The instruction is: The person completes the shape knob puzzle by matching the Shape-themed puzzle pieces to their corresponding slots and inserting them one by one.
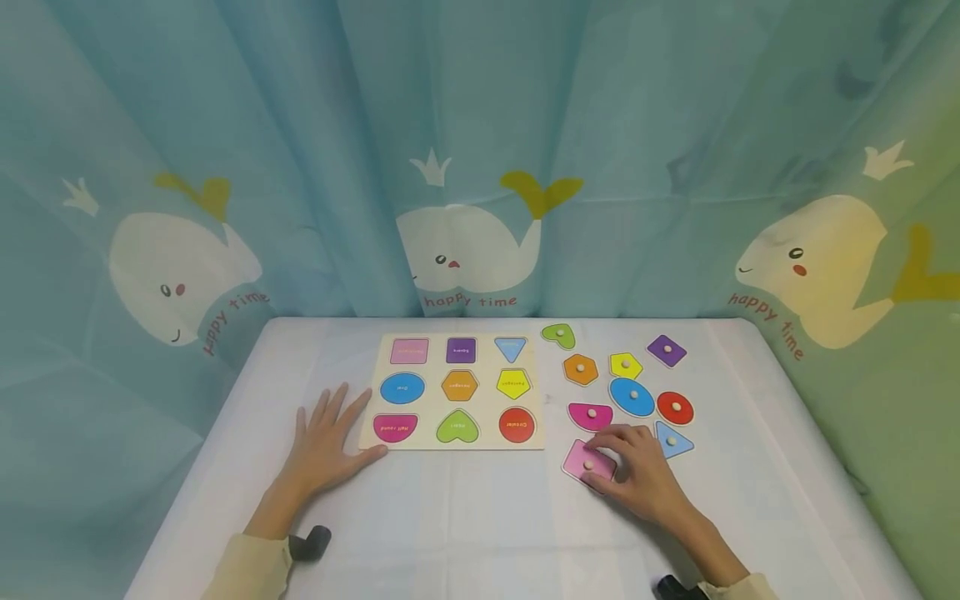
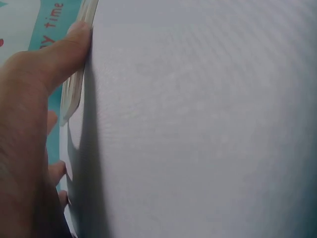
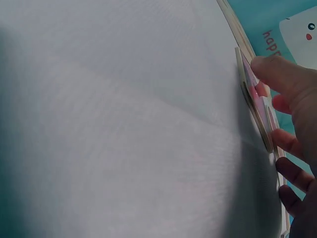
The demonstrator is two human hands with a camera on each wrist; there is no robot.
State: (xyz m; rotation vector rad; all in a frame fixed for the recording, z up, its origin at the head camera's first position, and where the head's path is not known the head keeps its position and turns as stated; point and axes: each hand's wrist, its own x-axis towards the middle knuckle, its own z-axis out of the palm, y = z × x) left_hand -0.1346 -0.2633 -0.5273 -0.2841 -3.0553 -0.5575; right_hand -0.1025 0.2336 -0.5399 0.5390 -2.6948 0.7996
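Observation:
My left hand (image 1: 324,454) lies with fingers spread at the left side of a cream shape board (image 1: 431,408); its thumb (image 2: 69,49) touches the board's near edge. Over a pink rectangle piece (image 1: 576,457) with a small round knob, my right hand (image 1: 637,475) is half curled. Its thumb (image 3: 272,72) is close to the knob and the index finger reaches the piece's far side, with a gap between them. Just beyond this hand are a magenta half-round piece (image 1: 589,417) and a light blue triangle piece (image 1: 673,440).
More knobbed pieces lie right of the board: a green heart (image 1: 557,337), an orange hexagon (image 1: 581,370), a yellow pentagon (image 1: 624,365), a blue oval (image 1: 630,398), a red circle (image 1: 675,408) and a purple square (image 1: 667,351). A blue whale-print curtain (image 1: 480,100) hangs behind the white table (image 1: 450,525).

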